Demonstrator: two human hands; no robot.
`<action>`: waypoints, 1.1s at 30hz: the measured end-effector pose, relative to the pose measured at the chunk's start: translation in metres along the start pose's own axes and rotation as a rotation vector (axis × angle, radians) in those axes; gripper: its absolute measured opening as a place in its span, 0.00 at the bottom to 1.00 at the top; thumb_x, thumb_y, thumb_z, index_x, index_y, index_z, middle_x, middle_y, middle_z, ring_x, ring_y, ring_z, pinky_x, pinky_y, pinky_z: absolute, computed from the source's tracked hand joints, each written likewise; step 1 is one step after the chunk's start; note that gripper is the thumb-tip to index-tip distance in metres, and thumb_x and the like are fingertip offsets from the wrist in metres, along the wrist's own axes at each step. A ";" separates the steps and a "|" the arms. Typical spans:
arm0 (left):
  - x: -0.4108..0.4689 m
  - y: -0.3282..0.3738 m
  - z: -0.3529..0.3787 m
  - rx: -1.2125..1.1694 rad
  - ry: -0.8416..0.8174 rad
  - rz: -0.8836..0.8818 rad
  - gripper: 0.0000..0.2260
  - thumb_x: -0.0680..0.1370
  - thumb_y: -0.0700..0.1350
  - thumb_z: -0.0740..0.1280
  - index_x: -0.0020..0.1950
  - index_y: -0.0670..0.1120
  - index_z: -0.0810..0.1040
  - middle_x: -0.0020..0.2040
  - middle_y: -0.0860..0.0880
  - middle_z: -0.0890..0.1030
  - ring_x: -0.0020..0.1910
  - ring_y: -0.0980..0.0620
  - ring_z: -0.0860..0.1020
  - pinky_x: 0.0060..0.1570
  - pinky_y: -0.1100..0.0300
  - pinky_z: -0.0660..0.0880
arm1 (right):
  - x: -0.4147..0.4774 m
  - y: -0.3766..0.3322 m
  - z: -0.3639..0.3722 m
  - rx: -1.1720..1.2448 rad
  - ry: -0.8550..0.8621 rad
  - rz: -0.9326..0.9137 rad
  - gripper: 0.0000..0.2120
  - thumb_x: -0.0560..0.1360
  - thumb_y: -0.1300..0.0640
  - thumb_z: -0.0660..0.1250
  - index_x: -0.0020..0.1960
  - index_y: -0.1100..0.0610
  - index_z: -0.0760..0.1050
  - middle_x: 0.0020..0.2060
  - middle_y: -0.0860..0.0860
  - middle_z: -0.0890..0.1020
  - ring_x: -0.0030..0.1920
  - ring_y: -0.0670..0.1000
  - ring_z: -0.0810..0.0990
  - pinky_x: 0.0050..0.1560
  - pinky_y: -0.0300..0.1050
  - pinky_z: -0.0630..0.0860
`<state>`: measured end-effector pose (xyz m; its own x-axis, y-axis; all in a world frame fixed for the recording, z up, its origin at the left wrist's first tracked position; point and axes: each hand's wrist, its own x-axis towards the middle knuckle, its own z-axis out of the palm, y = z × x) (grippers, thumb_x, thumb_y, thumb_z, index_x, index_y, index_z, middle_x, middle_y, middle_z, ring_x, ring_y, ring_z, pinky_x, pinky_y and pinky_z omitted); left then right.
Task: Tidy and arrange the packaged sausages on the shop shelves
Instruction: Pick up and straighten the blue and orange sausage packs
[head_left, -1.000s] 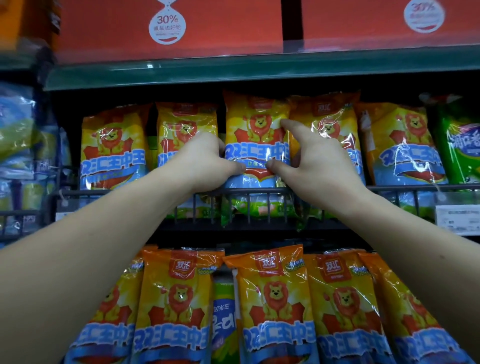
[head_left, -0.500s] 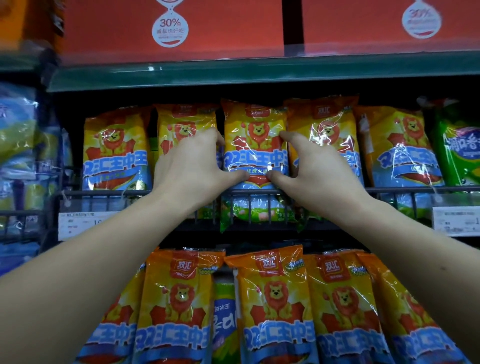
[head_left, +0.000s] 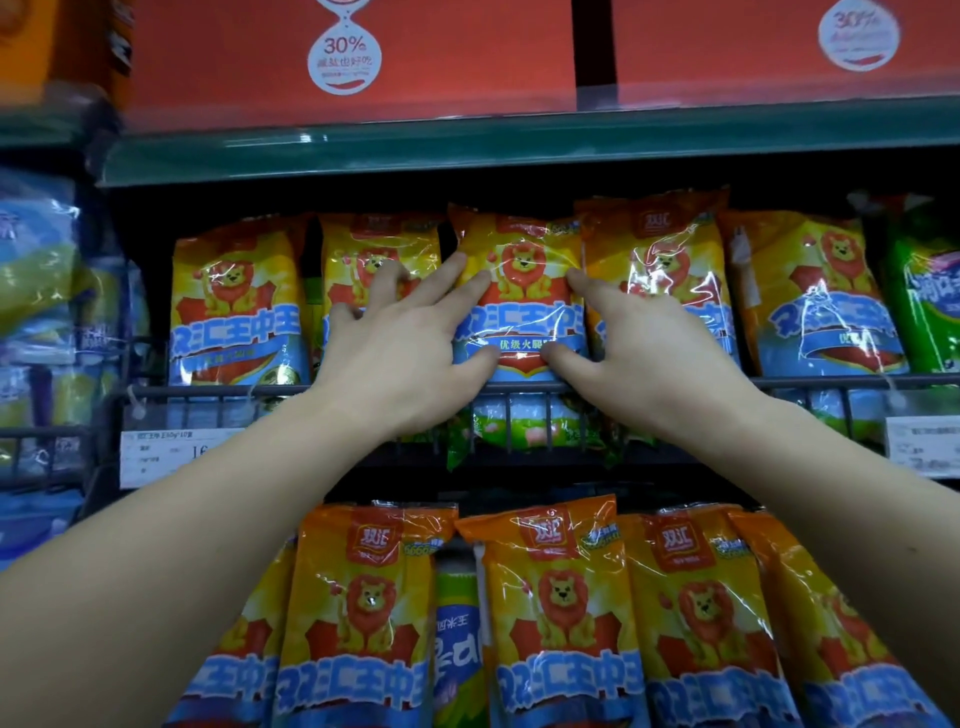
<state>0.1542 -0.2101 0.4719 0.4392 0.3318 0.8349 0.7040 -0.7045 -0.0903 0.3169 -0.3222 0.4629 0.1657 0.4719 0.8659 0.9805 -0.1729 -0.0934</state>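
A row of yellow-and-orange lion sausage packs stands on the middle shelf behind a black wire rail (head_left: 831, 382). The middle pack (head_left: 524, 291) stands upright between my two hands. My left hand (head_left: 400, 353) lies flat with spread fingers over its left edge and the neighbouring pack (head_left: 379, 244), thumb at the pack's lower edge. My right hand (head_left: 644, 353) rests on the right edge, forefinger up, thumb low, covering part of the fourth pack (head_left: 660, 244). Neither hand lifts anything. More packs stand at the far left (head_left: 236, 306) and right (head_left: 821, 301).
Below hangs another row of lion packs (head_left: 561, 613) with a green pack (head_left: 457, 649) wedged among them. Red boxes (head_left: 234, 52) sit on the green top shelf (head_left: 519, 140). A green bag (head_left: 930, 291) stands far right, blue bags (head_left: 36, 270) far left. A price tag (head_left: 156, 457) hangs on the rail.
Both hands have opened from a pinch on the middle pack's lower part and moved up, fingers now spread flat along its sides. The pack stands straighter.
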 end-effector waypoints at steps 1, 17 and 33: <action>0.000 0.000 0.000 0.006 0.006 0.004 0.31 0.78 0.65 0.56 0.79 0.65 0.48 0.80 0.64 0.46 0.78 0.47 0.47 0.69 0.36 0.56 | 0.000 0.000 0.000 -0.006 0.000 0.002 0.35 0.77 0.38 0.63 0.80 0.47 0.55 0.31 0.49 0.75 0.37 0.53 0.77 0.39 0.49 0.77; -0.024 -0.040 -0.007 -0.149 0.268 -0.019 0.25 0.78 0.57 0.62 0.73 0.49 0.67 0.72 0.50 0.67 0.71 0.47 0.64 0.64 0.46 0.70 | -0.006 0.000 0.004 0.073 0.084 0.012 0.33 0.77 0.42 0.67 0.78 0.46 0.58 0.28 0.51 0.77 0.31 0.51 0.77 0.31 0.49 0.76; -0.006 -0.115 -0.029 -0.077 0.031 -0.599 0.38 0.72 0.67 0.66 0.78 0.59 0.53 0.70 0.31 0.65 0.69 0.31 0.65 0.60 0.43 0.69 | -0.008 -0.001 0.004 0.089 0.086 0.013 0.33 0.76 0.42 0.67 0.77 0.47 0.59 0.28 0.49 0.77 0.29 0.51 0.78 0.31 0.54 0.78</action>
<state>0.0543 -0.1494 0.4936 -0.0389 0.6671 0.7439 0.7810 -0.4441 0.4391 0.3150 -0.3223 0.4544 0.1725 0.3934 0.9030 0.9845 -0.0994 -0.1448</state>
